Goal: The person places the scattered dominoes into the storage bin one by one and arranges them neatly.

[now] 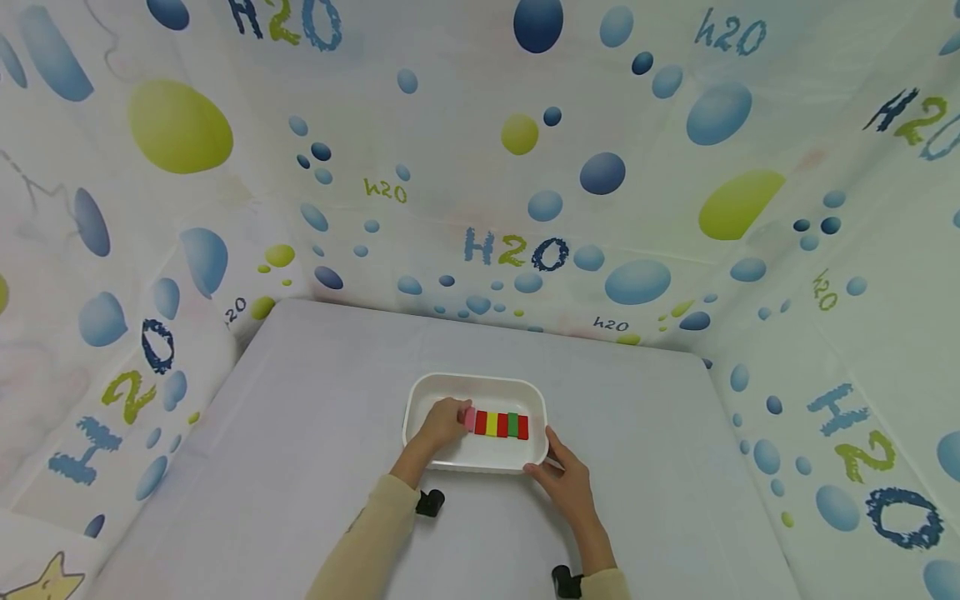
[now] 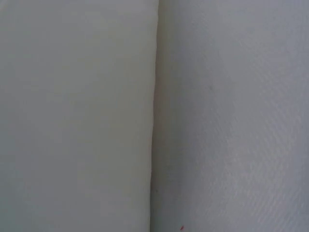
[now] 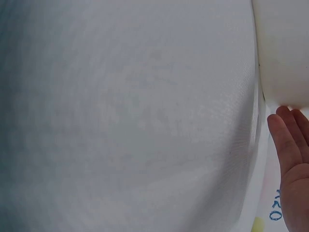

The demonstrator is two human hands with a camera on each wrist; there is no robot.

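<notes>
A white rectangular tray [image 1: 480, 463] lies on the table. Inside it, several small flat blocks stand side by side in a row: red [image 1: 481, 424], yellow [image 1: 491, 424], red, green [image 1: 513, 425] and red [image 1: 523, 427]. At the row's left end is a pink block [image 1: 470, 419], which my left hand [image 1: 444, 423] pinches at its left side; the fingertips are partly hidden. My right hand [image 1: 564, 479] holds the tray's near right corner, thumb at the front edge and fingers along the right side. In the right wrist view its fingers [image 3: 289, 130] reach up to the pale tray wall [image 3: 285, 53].
A pale cloth [image 1: 322, 433] covers the table. Behind and at both sides hang white curtains [image 1: 450, 150] printed with blue and green drops and H2O lettering. Small black devices [image 1: 431, 502] sit at both wrists. A pale surface and cloth fill the left wrist view.
</notes>
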